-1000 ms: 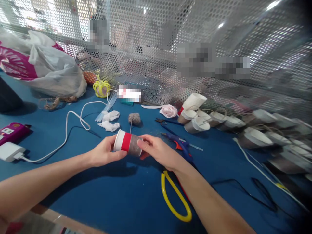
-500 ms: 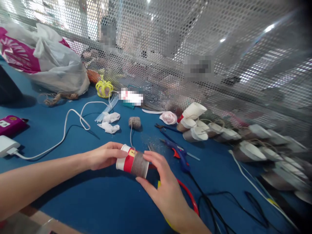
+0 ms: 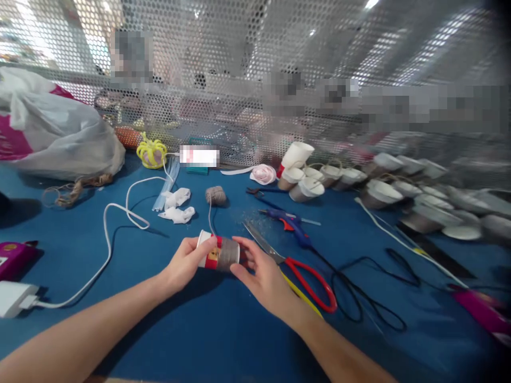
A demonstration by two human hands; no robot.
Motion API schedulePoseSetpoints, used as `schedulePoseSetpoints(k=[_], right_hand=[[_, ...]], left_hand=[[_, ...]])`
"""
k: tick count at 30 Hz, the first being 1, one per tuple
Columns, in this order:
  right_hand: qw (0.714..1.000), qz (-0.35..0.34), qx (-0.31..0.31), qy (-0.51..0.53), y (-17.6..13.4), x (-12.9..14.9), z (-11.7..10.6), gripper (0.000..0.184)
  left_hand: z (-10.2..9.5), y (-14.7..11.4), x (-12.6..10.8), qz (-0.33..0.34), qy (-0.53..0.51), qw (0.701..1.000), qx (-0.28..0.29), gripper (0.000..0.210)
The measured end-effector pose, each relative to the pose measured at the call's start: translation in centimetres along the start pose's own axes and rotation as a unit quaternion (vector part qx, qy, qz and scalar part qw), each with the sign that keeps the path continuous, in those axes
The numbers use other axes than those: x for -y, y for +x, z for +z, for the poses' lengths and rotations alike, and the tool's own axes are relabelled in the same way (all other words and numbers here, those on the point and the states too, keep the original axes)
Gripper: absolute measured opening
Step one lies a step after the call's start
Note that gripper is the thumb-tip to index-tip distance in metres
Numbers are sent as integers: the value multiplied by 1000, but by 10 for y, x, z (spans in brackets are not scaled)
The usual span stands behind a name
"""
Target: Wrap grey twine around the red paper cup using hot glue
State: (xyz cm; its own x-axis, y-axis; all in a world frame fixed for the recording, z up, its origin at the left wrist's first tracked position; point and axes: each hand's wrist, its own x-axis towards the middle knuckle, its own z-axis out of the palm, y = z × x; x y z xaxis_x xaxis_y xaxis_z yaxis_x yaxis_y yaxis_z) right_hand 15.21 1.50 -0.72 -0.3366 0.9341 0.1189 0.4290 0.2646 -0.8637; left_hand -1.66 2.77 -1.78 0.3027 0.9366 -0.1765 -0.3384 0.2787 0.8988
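My left hand (image 3: 181,266) grips a small paper cup (image 3: 208,260) lying on its side, thumb on top near its white rim end. The cup is white and red with a printed yellowish patch, and grey yarn (image 3: 229,254) is wound round the half toward its base. At that end my right hand (image 3: 261,274) holds the cup lightly, index fingertip at the upper edge and thumb at the lower. Its other fingers curl beside the base. A strand runs from the cup up to a grey yarn ball (image 3: 216,196) on the blue table (image 3: 191,340).
Right of my hands lie large red-handled scissors (image 3: 309,284), a blue glue gun (image 3: 293,226) with a black cord, and pliers (image 3: 267,190). Several yarn-wrapped cups (image 3: 306,189) stand farther right. A white cable (image 3: 109,234) crosses the left. A perforated screen (image 3: 223,106) closes the back.
The cup has turned in my hands, shifting its printed patch and bringing it nearer level. My right fingers have moved toward its base end. The view has shifted, showing more of the scissors.
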Motion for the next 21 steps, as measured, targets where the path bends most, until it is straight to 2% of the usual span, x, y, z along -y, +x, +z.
schedulePoseSetpoints(k=[5,11,21], right_hand=[[1000,-10,-11,3,-7,-2,-1,42],[999,-26,-8,-24,-7,-8,3,42],[1000,-20,5,-4,-11,-15,5,44]], left_hand=[[5,-3,1,-11,17,1000,22,32],[5,-4,-2,-31,29,999,-10,28],[0,-5,0,-38,58,997,-18,30]])
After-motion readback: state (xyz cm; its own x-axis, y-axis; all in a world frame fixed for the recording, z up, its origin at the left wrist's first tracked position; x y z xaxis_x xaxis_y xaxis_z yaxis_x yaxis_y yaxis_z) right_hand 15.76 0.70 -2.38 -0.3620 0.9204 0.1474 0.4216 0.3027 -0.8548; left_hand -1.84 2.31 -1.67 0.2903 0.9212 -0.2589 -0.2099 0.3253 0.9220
